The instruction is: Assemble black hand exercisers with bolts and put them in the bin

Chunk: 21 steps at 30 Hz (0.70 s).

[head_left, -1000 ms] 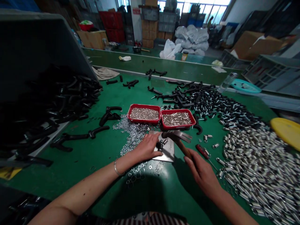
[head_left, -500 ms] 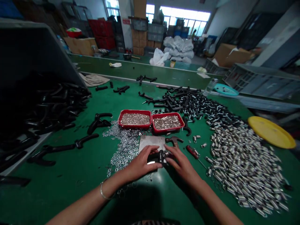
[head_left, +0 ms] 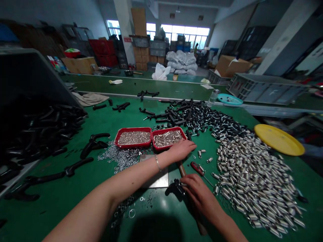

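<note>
My left hand (head_left: 182, 150) reaches across to the right with its fingers stretched flat. It hovers just below the right red tray (head_left: 168, 138) of small metal pins, near loose black pieces (head_left: 188, 135). Closer to me, my right hand (head_left: 199, 196) pinches a small black part (head_left: 175, 188) at the near edge of a metal plate (head_left: 158, 176). A hammer lies on the green table; its wooden handle (head_left: 181, 168) runs under both hands. A red-handled screwdriver (head_left: 196, 168) lies just right of it.
A second red tray (head_left: 133, 137) and scattered washers (head_left: 118, 156) lie left of the plate. A wide heap of silver cylinders (head_left: 252, 181) fills the right side, with black-capped ones (head_left: 209, 119) behind. Black curved handles (head_left: 37, 129) pile up at left. A yellow disc (head_left: 279, 139) sits far right.
The hammer was set down. My left hand let go of the black part and reached right past the red tray. My right hand drew the part nearer to me.
</note>
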Motion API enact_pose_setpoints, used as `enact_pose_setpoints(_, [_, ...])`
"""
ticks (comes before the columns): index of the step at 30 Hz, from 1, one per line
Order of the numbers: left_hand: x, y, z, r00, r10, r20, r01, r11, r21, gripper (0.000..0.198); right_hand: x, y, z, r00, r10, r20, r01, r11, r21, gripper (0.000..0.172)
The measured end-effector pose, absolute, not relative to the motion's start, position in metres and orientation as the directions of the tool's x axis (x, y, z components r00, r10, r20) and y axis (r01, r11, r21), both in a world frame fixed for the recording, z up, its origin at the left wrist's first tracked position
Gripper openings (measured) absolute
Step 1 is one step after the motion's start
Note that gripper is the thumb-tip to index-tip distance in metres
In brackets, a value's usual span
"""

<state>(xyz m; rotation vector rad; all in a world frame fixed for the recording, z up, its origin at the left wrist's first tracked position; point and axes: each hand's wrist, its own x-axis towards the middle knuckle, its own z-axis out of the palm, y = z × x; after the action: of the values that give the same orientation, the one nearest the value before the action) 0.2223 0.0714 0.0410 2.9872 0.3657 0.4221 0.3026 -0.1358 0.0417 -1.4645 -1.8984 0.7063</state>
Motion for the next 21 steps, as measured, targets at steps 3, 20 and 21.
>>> enact_pose_setpoints(3, [0.278,0.084,0.022,0.96,0.238,0.145,0.249,-0.967,-0.062,0.027,0.309,-0.139,0.039,-0.181,0.98,0.084,0.599,0.177,-0.781,0.03])
enact_pose_setpoints(20, [0.166,0.049,0.083,0.541,0.733,0.412,0.4,-0.656,0.64,0.035,0.278,-0.106,0.026,0.047,0.907,-0.419,-0.475,-0.349,-0.808,0.04])
enact_pose_setpoints(21, [0.141,0.039,0.08,0.525,0.79,0.317,0.343,-0.537,0.77,0.034,0.274,-0.106,0.026,-0.018,0.89,-0.456,-0.475,-0.409,-0.779,0.037])
